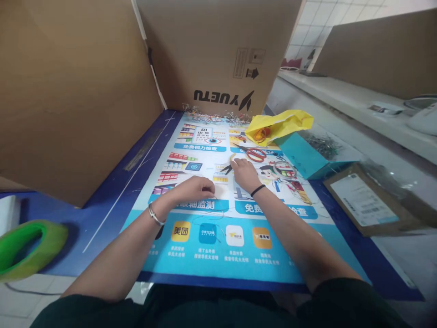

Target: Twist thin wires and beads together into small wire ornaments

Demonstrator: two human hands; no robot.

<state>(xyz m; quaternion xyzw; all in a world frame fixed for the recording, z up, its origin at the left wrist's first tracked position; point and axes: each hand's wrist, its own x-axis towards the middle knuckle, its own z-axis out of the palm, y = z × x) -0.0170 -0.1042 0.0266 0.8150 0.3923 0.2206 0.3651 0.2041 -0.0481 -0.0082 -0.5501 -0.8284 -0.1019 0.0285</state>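
My left hand [193, 189] rests on a printed poster [218, 246] with its fingers curled, pinching a thin wire [218, 210] that trails across the poster toward me. A bracelet sits on that wrist. My right hand [243, 173] lies further out with its fingers closed over small pliers [228, 167], whose dark jaws poke out to the left and yellow handle shows above the fingers. A black band circles the right wrist. Red-handled scissors [255, 154] lie just beyond the right hand.
Cardboard walls [218, 50] stand behind and left. A yellow bag [278, 125] lies on a teal box [303, 157]. A flat parcel with a label [365, 200] is at the right. A green tape roll [27, 248] sits at the left. Wire scraps litter the far edge.
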